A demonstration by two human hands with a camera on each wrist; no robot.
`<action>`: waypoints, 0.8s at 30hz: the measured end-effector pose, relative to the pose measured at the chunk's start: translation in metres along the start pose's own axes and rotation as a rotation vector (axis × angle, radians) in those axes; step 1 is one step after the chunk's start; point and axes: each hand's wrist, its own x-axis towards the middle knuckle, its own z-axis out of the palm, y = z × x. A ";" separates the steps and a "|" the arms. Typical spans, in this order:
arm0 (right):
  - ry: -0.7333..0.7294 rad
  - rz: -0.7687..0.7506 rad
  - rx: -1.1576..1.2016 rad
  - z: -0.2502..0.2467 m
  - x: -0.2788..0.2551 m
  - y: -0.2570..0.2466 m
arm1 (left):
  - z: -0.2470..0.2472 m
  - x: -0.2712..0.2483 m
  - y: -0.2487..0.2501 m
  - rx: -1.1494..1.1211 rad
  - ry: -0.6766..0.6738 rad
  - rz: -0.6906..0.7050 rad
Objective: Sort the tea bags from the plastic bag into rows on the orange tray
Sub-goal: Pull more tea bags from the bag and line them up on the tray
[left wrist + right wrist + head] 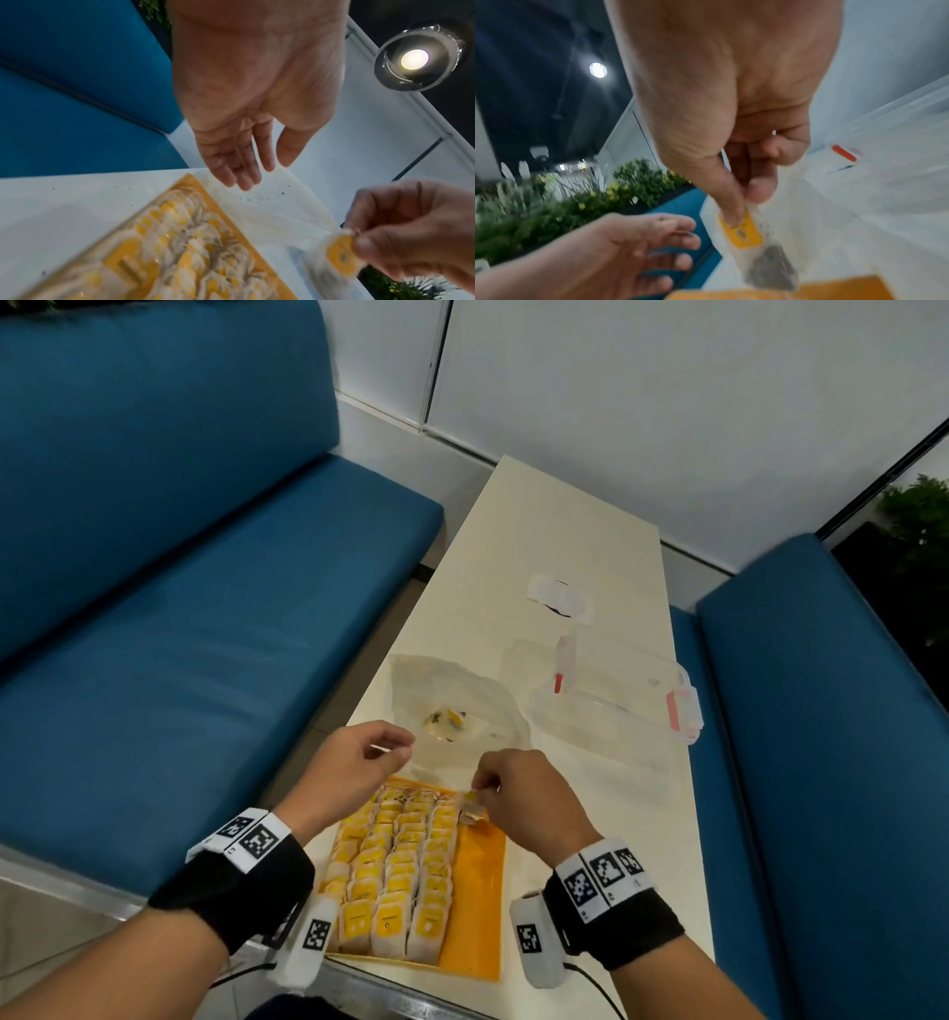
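The orange tray lies at the table's near edge with several rows of yellow-tagged tea bags on its left part. My right hand pinches one tea bag by its top, just above the tray's far right end; the same tea bag hangs from thumb and forefinger in the right wrist view. My left hand hovers with relaxed fingers near the mouth of the clear plastic bag, holding nothing. A last few tea bags lie inside the bag.
A clear lidded container with red clips stands to the right of the bag. A white paper scrap lies farther back on the cream table. Blue sofa seats flank the table on both sides.
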 end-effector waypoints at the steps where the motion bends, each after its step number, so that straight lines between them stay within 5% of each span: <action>1: -0.017 0.026 -0.011 0.002 0.000 0.005 | -0.003 0.002 -0.004 0.081 0.028 -0.006; 6: -0.135 0.082 0.069 0.008 -0.004 0.025 | -0.011 0.003 -0.025 0.369 0.038 -0.059; 12: -0.318 0.073 -0.102 0.032 -0.003 0.032 | -0.011 -0.002 -0.039 0.412 0.011 -0.107; 24: -0.047 0.093 -0.313 0.060 0.006 0.039 | -0.013 -0.003 -0.039 0.396 -0.018 -0.083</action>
